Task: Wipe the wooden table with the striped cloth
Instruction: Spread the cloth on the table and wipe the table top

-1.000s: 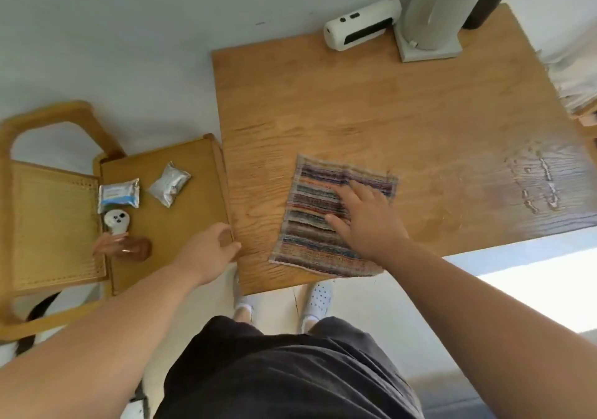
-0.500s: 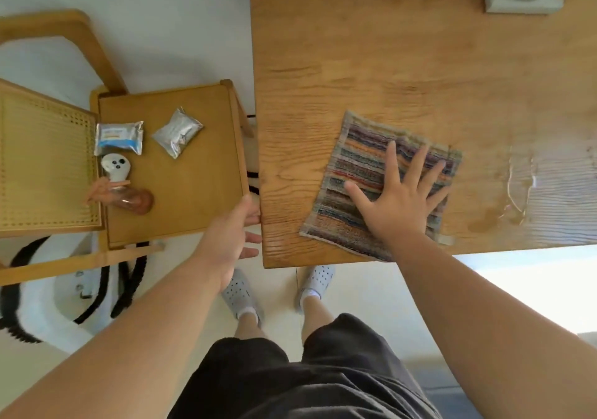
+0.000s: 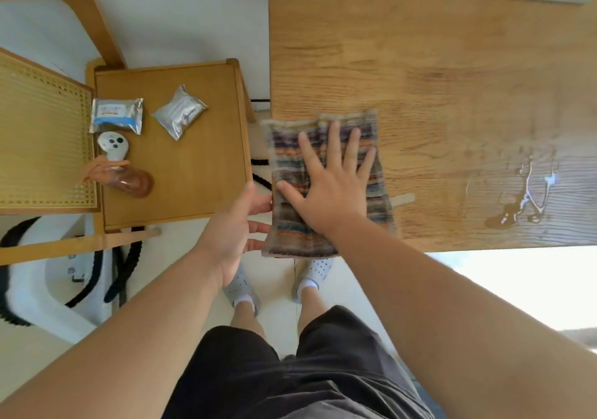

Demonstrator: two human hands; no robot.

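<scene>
The striped cloth (image 3: 290, 234) is laid flat at the near-left corner of the wooden table (image 3: 420, 47). Its long axis is pointed away from the person and its left border is set along the table's side edge. It is pressed down by the right hand (image 3: 329, 189) — palm flat, fingers straight and spread. The left hand (image 3: 235, 231) is held just beside that border, fingers loosely extended; contact cannot be told. Coarse multicoloured bands are seen crossing the cloth's width, against grained matte wood — a glossy puddle (image 3: 526, 192) is seen well apart to the right.
</scene>
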